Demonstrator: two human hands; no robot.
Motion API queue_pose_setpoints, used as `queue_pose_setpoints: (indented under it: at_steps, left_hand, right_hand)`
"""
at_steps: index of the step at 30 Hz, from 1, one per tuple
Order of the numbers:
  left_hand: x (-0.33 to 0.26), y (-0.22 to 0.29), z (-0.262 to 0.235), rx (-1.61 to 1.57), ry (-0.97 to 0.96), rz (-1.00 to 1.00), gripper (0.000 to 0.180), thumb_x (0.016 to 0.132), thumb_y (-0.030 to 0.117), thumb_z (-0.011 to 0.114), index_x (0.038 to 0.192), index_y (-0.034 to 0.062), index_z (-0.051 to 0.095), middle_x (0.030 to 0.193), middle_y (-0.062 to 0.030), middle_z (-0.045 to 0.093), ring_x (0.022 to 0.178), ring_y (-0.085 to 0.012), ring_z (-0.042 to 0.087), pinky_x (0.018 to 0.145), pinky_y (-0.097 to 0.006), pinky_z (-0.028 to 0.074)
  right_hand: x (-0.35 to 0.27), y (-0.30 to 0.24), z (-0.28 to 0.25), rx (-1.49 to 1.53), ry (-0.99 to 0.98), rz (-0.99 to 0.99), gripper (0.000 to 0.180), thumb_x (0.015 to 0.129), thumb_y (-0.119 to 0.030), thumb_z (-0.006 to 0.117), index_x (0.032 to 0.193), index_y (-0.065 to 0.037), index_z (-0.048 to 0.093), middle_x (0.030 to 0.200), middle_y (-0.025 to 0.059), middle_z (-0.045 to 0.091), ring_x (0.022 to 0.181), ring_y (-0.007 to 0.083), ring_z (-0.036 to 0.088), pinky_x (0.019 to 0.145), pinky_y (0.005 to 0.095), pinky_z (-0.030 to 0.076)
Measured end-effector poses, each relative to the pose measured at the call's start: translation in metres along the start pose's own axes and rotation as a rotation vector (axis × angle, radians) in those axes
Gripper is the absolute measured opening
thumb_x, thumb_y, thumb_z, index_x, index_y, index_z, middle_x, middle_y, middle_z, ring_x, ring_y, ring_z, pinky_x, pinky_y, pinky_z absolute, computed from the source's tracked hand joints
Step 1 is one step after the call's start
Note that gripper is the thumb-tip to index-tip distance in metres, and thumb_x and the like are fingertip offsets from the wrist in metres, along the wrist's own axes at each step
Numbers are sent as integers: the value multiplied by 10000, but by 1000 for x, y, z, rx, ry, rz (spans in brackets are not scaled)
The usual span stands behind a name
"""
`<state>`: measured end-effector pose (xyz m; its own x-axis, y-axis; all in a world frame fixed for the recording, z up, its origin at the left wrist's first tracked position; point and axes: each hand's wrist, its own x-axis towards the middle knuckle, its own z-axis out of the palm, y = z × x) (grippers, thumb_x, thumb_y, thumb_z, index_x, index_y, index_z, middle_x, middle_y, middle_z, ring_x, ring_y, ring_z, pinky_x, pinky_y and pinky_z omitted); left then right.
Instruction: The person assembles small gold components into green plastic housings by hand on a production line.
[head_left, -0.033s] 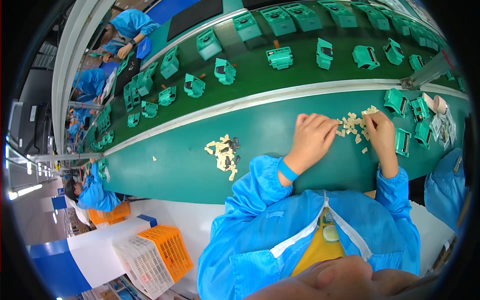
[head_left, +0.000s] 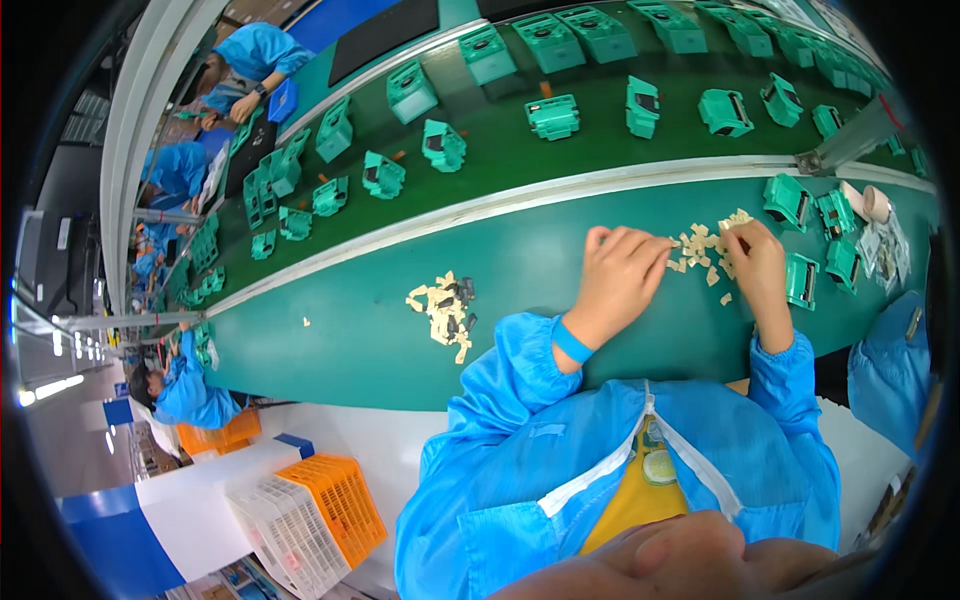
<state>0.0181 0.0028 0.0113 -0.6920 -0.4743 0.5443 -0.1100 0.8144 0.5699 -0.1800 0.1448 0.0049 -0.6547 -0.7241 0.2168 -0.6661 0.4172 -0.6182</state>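
My left hand, with a blue band at the wrist, hovers over the green tabletop with its fingers curled and thumb drawn in. Its fingertips reach the left side of a loose pile of small cream-coloured pieces; whatever they pinch is too small to name. From the right, my right hand has its fingers pressed together at the same pile, and what lies between them is hidden. A second heap of cream pieces lies farther left, mixed with small black parts.
Green plastic housings stand right of my right hand, beside tape rolls and clear plastic bags. Past a pale rail, several more housings sit on a green belt. Co-workers in blue sit at the left; an orange crate is below.
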Motion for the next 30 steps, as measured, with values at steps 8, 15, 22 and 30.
queue_pose_setpoints:
  at_steps: [8,15,22,30]
  left_hand:
    - [3,5,-3,5,-14,77,101,862,91,775,953,103,731,910,-15,714,857,-205,653,830,-390,410]
    - [11,7,1,76,-12,152,149,856,95,783,986,108,714,920,-8,700,873,-193,643,882,-410,404]
    - [7,8,4,220,-36,286,182,845,121,788,1001,117,695,959,-2,675,898,-188,636,953,-472,389]
    - [-4,11,-17,173,-50,214,225,838,113,794,1038,96,692,978,-29,686,921,-214,643,942,-459,399]
  right_hand:
    - [4,7,0,-46,17,-10,102,844,-58,742,864,17,676,854,149,658,799,325,664,722,395,537]
    - [4,8,-8,640,-67,201,199,911,-197,759,885,-37,644,764,29,598,703,137,596,625,292,491]
    - [14,-34,-13,1131,-797,980,300,934,-327,760,821,-75,644,732,5,598,617,106,565,567,263,463]
    - [72,-30,-13,947,-634,349,158,922,-168,740,949,-19,693,735,14,628,665,96,600,627,267,500]
